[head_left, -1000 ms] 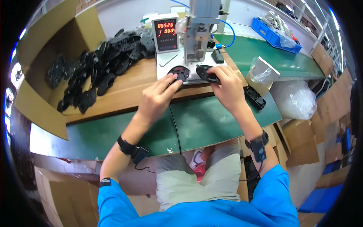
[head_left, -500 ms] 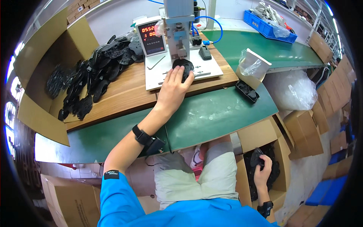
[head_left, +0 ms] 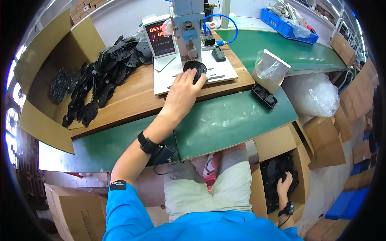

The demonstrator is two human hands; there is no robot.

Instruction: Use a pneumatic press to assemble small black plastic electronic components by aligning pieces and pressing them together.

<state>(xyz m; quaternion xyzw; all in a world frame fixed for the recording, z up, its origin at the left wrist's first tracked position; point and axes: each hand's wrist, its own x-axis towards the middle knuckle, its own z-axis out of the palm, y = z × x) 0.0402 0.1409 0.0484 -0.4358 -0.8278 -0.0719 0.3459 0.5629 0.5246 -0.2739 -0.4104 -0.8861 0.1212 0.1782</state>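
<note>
Wooden board point(head_left: 136, 91), black tray point(head_left: 264, 96) on green bench point(head_left: 233, 118)

The piece point(head_left: 196, 65) at the press is black, as are the pieces point(head_left: 122, 56) heaped on the left and those point(head_left: 272, 170) in the near right brown carton point(head_left: 257, 193). The press point(head_left: 188, 9) is silvery grey, its base plate point(head_left: 163, 82) white, its tube point(head_left: 236, 32) bright blue. Red digits point(head_left: 156, 29) glow on the display's dark panel point(head_left: 163, 46). The board point(head_left: 134, 94) shows streaked brown wood grain; the worktop point(head_left: 233, 124) is green with pale scuffs. Far right, the crate point(head_left: 281, 26) is blue. The shirt point(head_left: 193, 227) is vivid blue, the shorts point(head_left: 229, 188) pale grey-green with darker grey bands.
</note>
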